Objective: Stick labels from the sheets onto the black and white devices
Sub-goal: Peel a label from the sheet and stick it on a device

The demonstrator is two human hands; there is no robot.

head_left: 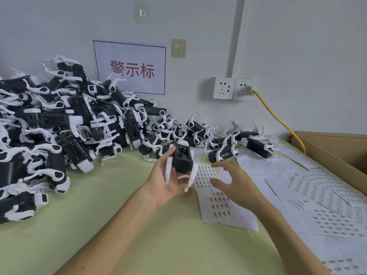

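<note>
My left hand (165,184) grips one black and white device (181,160) above the green table, its white legs sticking out between my fingers. My right hand (236,182) hovers over a label sheet (214,197), fingers spread and slightly bent, holding nothing that I can make out. The sheet lies flat just right of the held device and carries rows of small printed labels. A big heap of the same devices (59,124) fills the left and back of the table.
More label sheets (325,197) overlap on the right. A cardboard box (337,153) stands at the far right edge. Wall sockets (234,88) with a yellow cable (278,118) are behind. A red-lettered sign (131,68) hangs on the wall.
</note>
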